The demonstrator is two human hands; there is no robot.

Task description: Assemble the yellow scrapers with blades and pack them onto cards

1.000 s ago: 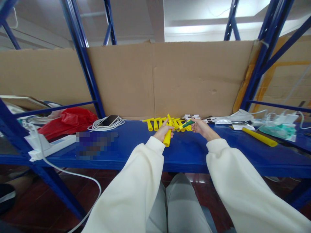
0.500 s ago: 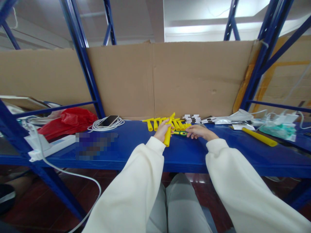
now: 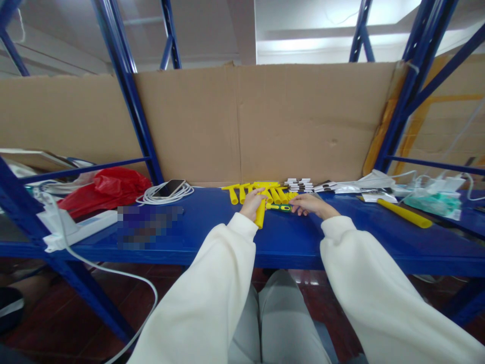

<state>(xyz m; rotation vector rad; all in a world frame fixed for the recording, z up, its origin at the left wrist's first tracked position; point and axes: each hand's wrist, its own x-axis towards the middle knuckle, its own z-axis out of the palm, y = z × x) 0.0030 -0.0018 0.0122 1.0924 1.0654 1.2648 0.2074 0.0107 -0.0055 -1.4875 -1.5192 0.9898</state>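
My left hand [image 3: 251, 203] is closed around the round handle of a yellow T-shaped tool [image 3: 260, 214], whose lower end points toward me. My right hand [image 3: 306, 204] has its fingers bent in a pinch at the right end of a green-and-yellow screwdriver [image 3: 281, 208]. The screwdriver lies sideways, its left end close to the yellow tool; whether they touch I cannot tell. Behind my hands, several similar yellow T-shaped tools [image 3: 234, 194] lie in a row, handles toward me. Small yellow pieces [image 3: 291, 195] lie beyond my right fingers.
Black-and-white stacked pieces [image 3: 298, 185] lie at the back of the blue shelf [image 3: 212, 237]. A yellow rod [image 3: 404, 213] lies to the right. Leftward are a phone [image 3: 170, 188] on a coiled white cable, a red plastic bag [image 3: 109, 184] and a power strip [image 3: 87, 227]. Cardboard [image 3: 189, 126] stands behind.
The yellow tool in my left hand has turned: its top end, which stood up slanting before, now shows lower and flatter. My right hand has hardly moved.
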